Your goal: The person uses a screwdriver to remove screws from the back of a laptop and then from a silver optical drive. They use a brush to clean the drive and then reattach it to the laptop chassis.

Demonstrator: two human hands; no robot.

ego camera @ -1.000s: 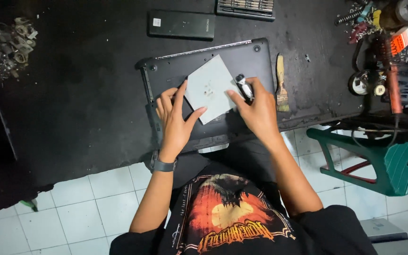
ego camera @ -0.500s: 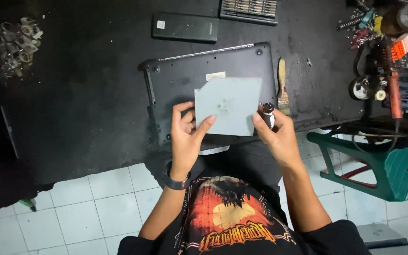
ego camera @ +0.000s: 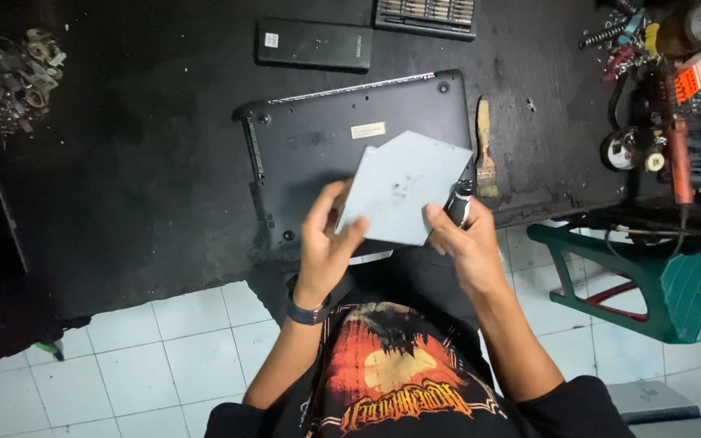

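A dark laptop point(ego camera: 318, 150) lies bottom side up on the black table point(ego camera: 139, 162). Above its near edge I hold a flat, square grey metal drive point(ego camera: 403, 185), tilted. My left hand point(ego camera: 326, 243) grips its lower left corner. My right hand point(ego camera: 464, 239) pinches its lower right edge and also holds a small dark tool with a silver tip point(ego camera: 458, 203).
A black slim box point(ego camera: 314, 45) and a screwdriver bit case point(ego camera: 425, 15) lie behind the laptop. A small brush point(ego camera: 485, 150) rests at its right. Metal parts point(ego camera: 18, 77) lie far left; tools and a soldering iron point(ego camera: 675, 122) at right. A green plastic stool point(ego camera: 667, 280) stands below.
Both hands lifted the grey drive off the laptop's underside, drew it toward me and rotated it. The view has shifted slightly.
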